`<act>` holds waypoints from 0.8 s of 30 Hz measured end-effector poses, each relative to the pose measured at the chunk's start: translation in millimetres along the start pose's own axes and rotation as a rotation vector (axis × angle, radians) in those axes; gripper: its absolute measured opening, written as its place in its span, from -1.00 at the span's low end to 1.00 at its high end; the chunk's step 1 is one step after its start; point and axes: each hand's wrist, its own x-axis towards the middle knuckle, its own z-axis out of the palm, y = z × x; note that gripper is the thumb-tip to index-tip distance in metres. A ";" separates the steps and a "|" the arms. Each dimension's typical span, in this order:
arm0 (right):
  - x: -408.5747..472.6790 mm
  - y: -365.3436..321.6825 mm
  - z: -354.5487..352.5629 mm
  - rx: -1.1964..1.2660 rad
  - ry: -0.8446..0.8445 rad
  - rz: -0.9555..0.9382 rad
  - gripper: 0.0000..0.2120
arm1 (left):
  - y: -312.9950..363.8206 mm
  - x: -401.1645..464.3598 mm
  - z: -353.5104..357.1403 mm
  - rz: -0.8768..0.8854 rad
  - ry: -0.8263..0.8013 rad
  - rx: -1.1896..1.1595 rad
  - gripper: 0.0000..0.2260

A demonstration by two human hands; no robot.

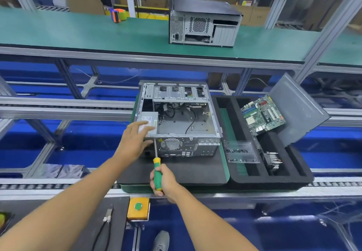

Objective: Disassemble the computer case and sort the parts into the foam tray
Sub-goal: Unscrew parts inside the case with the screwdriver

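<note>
An open grey computer case lies on a dark mat, its rear panel facing me. My left hand rests on the case's near left corner, fingers laid over the silver power supply and thumb on the rear panel. My right hand grips a green and yellow screwdriver, whose tip touches the rear panel's top left edge. To the right, the black foam tray holds a motherboard, a clear plastic box of screws, a heatsink and a grey side panel.
A second computer case stands on the green conveyor belt behind, with a tape dispenser further left. A yellow box with a green button sits near me, beside pliers on a dark mat.
</note>
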 end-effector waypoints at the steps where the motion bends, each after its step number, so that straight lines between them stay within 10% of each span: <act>1: -0.4 -0.3 2.5 0.000 0.010 0.000 -0.64 | -7.5 8.1 -6.3 0.039 -0.157 -0.060 -0.61; 4: -4.8 -2.1 10.7 -0.017 0.065 0.009 -0.65 | -14.0 16.1 -12.1 -0.032 -0.382 -0.253 -0.61; 13: -8.1 -10.6 58.1 0.050 0.254 0.052 -0.71 | -5.5 1.7 5.0 -0.226 -0.174 -0.357 -0.58; 20: 7.3 5.4 42.3 -0.664 0.599 -0.097 -0.66 | -6.9 0.1 8.6 -0.187 -0.148 -0.382 -0.67; 24: 12.7 2.2 50.0 -0.270 0.504 -0.088 -0.73 | -9.9 0.8 9.4 -0.176 -0.167 -0.334 -0.63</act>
